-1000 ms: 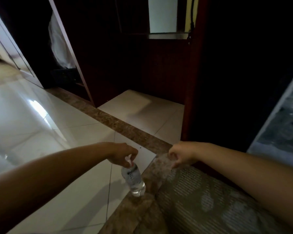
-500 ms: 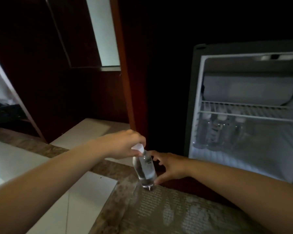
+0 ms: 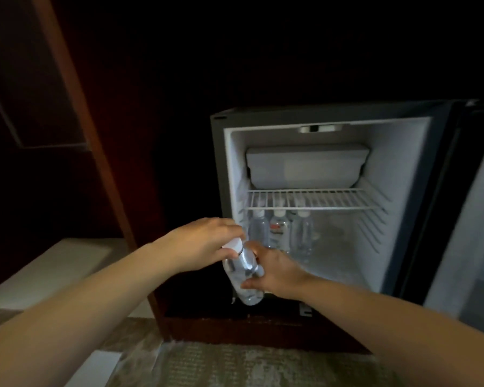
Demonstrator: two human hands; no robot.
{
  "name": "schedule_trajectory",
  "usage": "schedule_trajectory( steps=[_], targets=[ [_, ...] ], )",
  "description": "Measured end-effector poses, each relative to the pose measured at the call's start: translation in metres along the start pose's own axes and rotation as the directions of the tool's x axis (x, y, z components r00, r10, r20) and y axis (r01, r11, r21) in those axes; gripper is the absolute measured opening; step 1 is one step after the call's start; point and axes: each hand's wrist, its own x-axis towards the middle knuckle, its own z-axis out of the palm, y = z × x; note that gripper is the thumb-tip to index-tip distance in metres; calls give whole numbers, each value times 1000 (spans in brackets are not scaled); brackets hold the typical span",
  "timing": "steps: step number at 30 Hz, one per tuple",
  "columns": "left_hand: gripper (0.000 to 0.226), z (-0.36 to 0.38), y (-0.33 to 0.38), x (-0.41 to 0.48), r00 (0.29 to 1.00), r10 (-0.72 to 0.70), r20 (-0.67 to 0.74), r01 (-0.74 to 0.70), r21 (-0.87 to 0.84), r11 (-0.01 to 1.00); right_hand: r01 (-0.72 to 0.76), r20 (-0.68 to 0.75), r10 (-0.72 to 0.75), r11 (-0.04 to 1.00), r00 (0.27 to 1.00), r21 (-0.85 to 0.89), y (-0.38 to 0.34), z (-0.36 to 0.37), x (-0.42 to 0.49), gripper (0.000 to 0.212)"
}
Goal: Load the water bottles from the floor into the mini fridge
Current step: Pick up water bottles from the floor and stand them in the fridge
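**A:** Where is the bottle?

**B:** The bottle (image 3: 243, 275) is off the floor. The person holds it in both hands in front of the lower left corner of the mini fridge (image 3: 218, 163), outside the opening. It is tilted, with its white cap (image 3: 233, 244) up and to the left and its base down and to the right.

**A:** How do the fingers lie?

**B:** The left hand (image 3: 204, 244) comes from above. Its fingers curl over the neck and pinch it at the cap. The right hand (image 3: 275, 272) takes the clear body from the right side, with its fingers wrapped round the far side and the thumb pressed on the near side, lower down. Both hands grip the bottle.

**A:** What lies beyond the fingers?

**B:** Just past the fingers of the right hand, inside the fridge, three bottles (image 3: 280, 231) stand upright in a row, close together on the left of the fridge floor. Their white caps sit just under the wire shelf (image 3: 319, 199). The middle one has a red mark on its label. Above the shelf, well above the fingers, is a pale freezer box (image 3: 305, 169).

**A:** And round about?

**B:** The fridge door (image 3: 472, 233) stands open far to the right of the fingers. A dark wooden base (image 3: 235, 328) lies below the hands, under the fridge. Nearer the person is a patterned carpet (image 3: 207, 364). To the left of the left hand's fingers are a pale floor tile (image 3: 53, 269) and a reddish wooden post (image 3: 76, 107) that runs up into the dark.
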Motion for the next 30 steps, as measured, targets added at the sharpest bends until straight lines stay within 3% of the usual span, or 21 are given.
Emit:
schedule_trajectory(
  steps=[7,12,20,24,30],
  targets=[
    [24,22,27,64,962,-207,-177,122,-398,909,-146,-98,138,986,986,-76,54,-26,-4,88],
    [23,48,43,109,951,-249,-184,118,-529,840,-264,-91,253,955,963,-137,89,-43,-9,59],
    [28,78,63,173,978,-198,-68,140,-496,857,-413,-175,399,910,900,-50,150,-48,-14,74],
    [45,103,59,183,971,-239,-12,212,-420,882,-500,-233,505,862,831,86,172,-42,-14,74],
    [68,130,52,195,959,-262,-106,226,-268,936,-606,-321,631,773,706,187,195,-33,-7,65]
  ],
)
